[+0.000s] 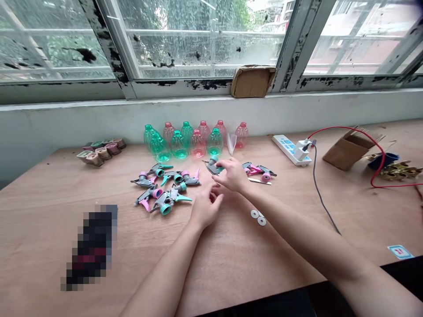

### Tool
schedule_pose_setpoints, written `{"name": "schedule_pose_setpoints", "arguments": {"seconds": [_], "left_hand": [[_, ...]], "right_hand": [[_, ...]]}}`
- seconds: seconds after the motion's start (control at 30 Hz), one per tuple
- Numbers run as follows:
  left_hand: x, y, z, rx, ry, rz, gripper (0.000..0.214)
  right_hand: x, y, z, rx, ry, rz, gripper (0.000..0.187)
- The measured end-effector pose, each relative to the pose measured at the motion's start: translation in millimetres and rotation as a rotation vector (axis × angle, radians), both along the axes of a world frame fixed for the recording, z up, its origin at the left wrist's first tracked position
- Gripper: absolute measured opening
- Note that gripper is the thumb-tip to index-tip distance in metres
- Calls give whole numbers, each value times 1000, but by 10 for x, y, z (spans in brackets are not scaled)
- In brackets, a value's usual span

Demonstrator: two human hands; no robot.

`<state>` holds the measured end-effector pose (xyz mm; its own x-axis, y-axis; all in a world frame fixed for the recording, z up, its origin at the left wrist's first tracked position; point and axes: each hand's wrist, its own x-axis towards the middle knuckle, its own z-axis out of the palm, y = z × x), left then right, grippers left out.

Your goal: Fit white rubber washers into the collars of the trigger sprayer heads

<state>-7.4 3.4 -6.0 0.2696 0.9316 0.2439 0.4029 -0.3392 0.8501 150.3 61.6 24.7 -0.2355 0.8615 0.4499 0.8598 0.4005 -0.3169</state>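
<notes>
My right hand (231, 175) reaches forward over the wooden table (231, 264) and pinches a grey and teal spray trigger head (213, 166) with its fingertips. My left hand (205, 207) rests just behind it, fingers loosely curled and apart, holding nothing. Several more trigger heads (163, 187), teal and pink, lie scattered to the left. Two or three others (259, 171) lie to the right of my right hand. A row of small green and pink bottles (191, 141) stands behind them by the wall.
White washers (257, 216) lie near my right forearm. A white power strip (292, 149) with a grey cable and a red wire sits at the right, beside a cardboard box (346, 152). Small pots (101, 152) stand at the left. A blurred dark object (90, 248) lies front left.
</notes>
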Motion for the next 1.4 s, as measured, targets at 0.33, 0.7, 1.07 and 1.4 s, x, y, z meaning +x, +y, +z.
{"name": "schedule_pose_setpoints", "arguments": {"seconds": [0.33,0.7,1.07,1.4], "left_hand": [[-32,58,24,-247,-335,-91,26],[-28,73,38,-330,-326,-73,13],[-43,57,37,-360,-294,-89,22],[-52,10,73,-525,-623,-121,23]], "right_hand": [[461,-640,-212,86,135,471,26],[1111,-670,20,-571,-94,74,17],[1088,-602,-224,-642,270,133,19],[273,-735,-357,-589,1185,444,27]]}}
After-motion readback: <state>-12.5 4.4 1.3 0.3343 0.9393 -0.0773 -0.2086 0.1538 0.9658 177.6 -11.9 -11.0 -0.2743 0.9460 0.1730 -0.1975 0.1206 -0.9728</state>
